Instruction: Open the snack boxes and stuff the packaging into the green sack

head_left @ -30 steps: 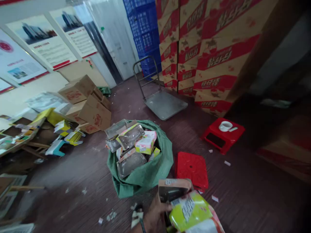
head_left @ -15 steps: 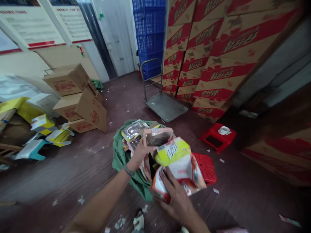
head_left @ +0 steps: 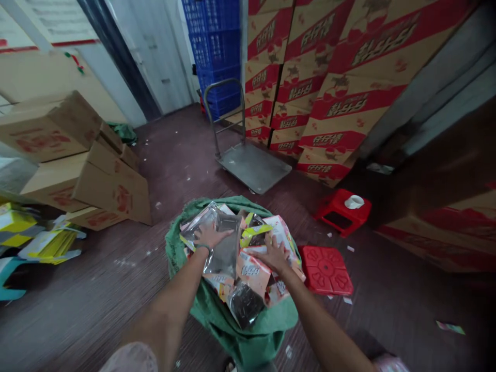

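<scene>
Head-cam view looking down at a green sack (head_left: pixel 232 320), centre-bottom of frame, stuffed w/ flattened snack packets (head_left: pixel 251 268). Left hand (head_left: pixel 209 236) lies spread flat, palm down, on a silver foil packet (head_left: pixel 227 248); right hand (head_left: pixel 273 254) is also flat, fingers splayed, pressing on pink packets. Neither hand grips anything. Sack's base is cut off at the bottom edge; packet print is too blurred to read. Red stool (head_left: pixel 326 268) sits just right of the sack, metal trolley (head_left: pixel 253 166) above it, stacked cartons (head_left: pixel 333 88) upper right.
</scene>
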### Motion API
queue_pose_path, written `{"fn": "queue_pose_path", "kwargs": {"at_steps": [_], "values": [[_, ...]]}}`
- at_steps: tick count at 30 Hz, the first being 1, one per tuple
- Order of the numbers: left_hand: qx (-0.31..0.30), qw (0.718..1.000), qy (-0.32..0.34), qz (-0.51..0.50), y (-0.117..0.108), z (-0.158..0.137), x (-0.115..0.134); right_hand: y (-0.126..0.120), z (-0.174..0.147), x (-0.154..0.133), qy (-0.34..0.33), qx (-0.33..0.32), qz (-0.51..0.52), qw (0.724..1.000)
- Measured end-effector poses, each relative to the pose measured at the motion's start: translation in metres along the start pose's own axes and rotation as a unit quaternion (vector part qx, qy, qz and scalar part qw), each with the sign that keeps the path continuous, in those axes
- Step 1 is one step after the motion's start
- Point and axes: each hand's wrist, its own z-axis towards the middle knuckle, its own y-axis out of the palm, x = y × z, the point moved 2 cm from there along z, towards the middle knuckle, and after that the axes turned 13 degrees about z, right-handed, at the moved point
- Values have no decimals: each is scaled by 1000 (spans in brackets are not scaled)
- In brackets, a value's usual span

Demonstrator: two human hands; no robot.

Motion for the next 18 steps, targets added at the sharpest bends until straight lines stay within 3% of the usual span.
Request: {"fn": "queue_pose_path", "kwargs": {"at_steps": [2,5,8,11,14,18], "values": [[-6,999,0,33,22,11,-15,20,20,10,20,-21,-4,1000],[-26,990,5,138,47,29,-22,50,41,21,32,6,-52,998],[-46,964,-4,262,72,45,-23,79,60,32,42,29,-109,993],[-22,941,4,338,101,55,-33,104,77,47,46,40,-140,988],[3,915,25,403,126,62,-49,116,89,59,59,39,-158,985],[-16,890,85,448,143,79,-59,117,102,62,84,13,-170,982]]}}
